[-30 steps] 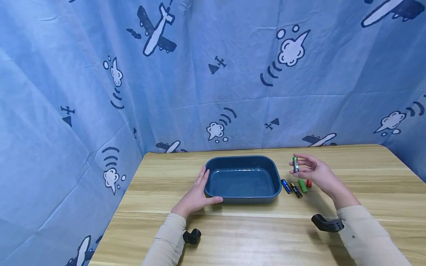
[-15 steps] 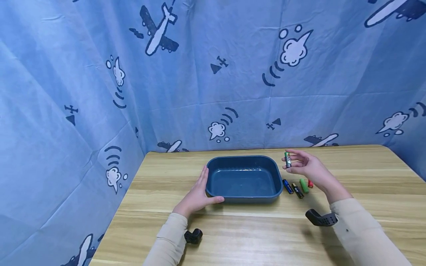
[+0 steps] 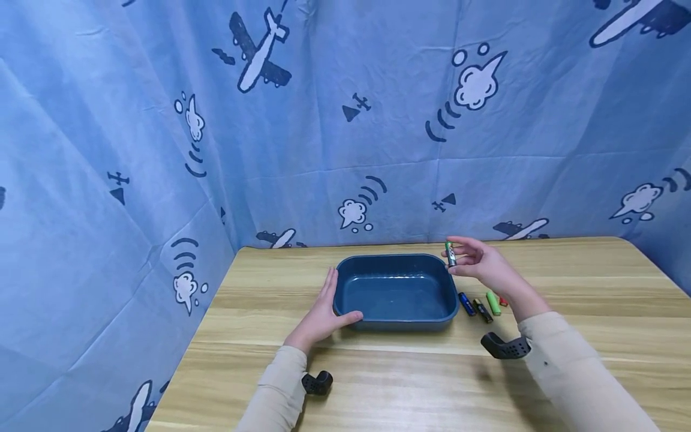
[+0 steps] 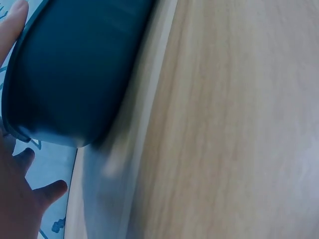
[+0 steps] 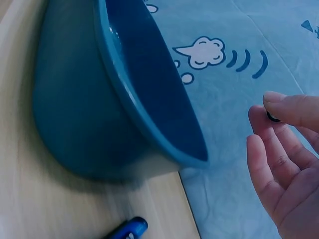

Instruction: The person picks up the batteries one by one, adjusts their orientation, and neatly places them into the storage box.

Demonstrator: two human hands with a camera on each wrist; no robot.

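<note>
A dark blue plastic basin (image 3: 402, 326) stands on the wooden table, nothing visible inside it. My left hand (image 3: 318, 317) rests at its left corner, straight fingers along the side and thumb at the front edge; the left wrist view shows the thumb touching the basin's (image 4: 75, 64) rim. My right hand (image 3: 483, 264) pinches a green-and-black battery (image 3: 450, 254) upright between thumb and fingertips, just above the basin's back right corner. In the right wrist view only the battery's dark end (image 5: 272, 117) shows. A blue battery (image 3: 467, 304) and a black one (image 3: 483, 311) lie right of the basin.
Beside these lie a green battery (image 3: 493, 303) and a red one (image 3: 503, 302), partly hidden by the right forearm. A blue curtain (image 3: 324, 120) with printed planes hangs behind and left of the table (image 3: 378, 384). Each wrist carries a black camera mount (image 3: 505, 347).
My right hand has moved left and slightly up with the green-and-black battery, from above the loose batteries to the basin's right rim. My left hand has stayed at the basin.
</note>
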